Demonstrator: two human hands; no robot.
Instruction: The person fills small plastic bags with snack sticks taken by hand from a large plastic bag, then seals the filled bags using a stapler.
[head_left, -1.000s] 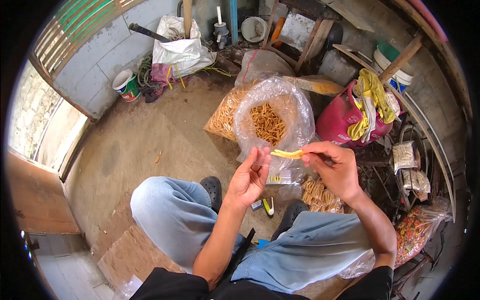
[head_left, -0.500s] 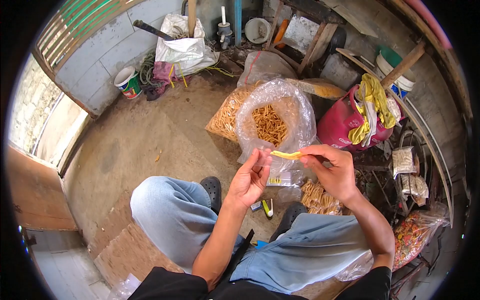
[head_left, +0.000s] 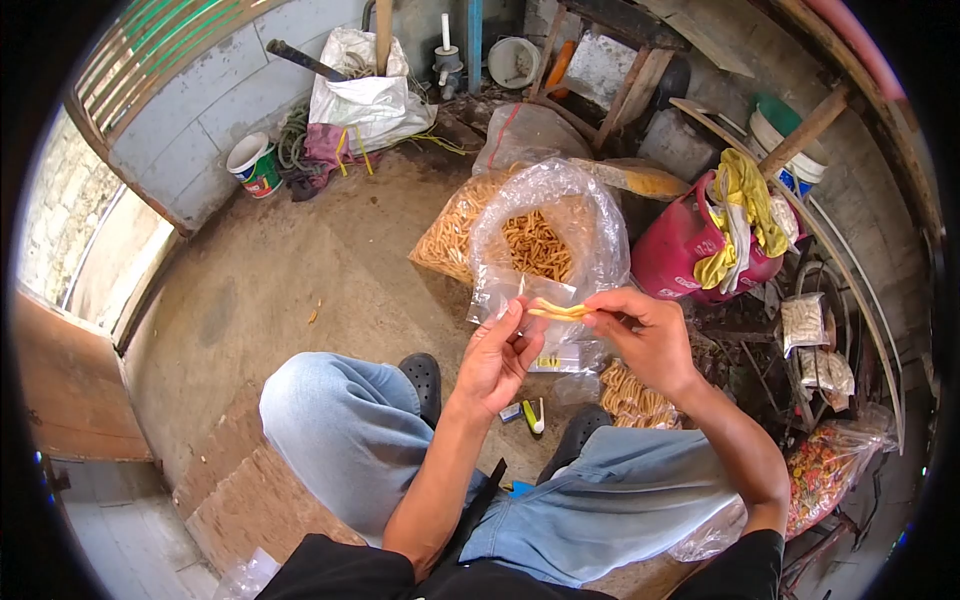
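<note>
Between thumb and fingers, my left hand [head_left: 494,365] pinches a small clear plastic bag [head_left: 500,291]. My right hand [head_left: 645,335] is closed on a yellow strip [head_left: 560,311], whose left end meets the fingertips of my left hand at the bag. Whether that end is inside the bag cannot be told. Just beyond my hands stands a large open plastic sack [head_left: 600,220] holding brown stick snacks [head_left: 538,247]. Packed snack bundles [head_left: 636,397] lie below my right hand. A clear packet with a label [head_left: 556,357] rests on the floor between my hands.
A yellow-green cutter [head_left: 534,416] and a small blue box [head_left: 511,412] lie near my feet. At the right are a magenta tub [head_left: 672,250] with yellow cloths [head_left: 760,205] and a bag of colourful snacks [head_left: 830,470]. A white sack [head_left: 365,100] and a bucket [head_left: 254,166] stand at the back left.
My right hand has moved left with the yellow strip, bringing it up to my left fingertips. The small clear bag has spread out and tilted upward.
</note>
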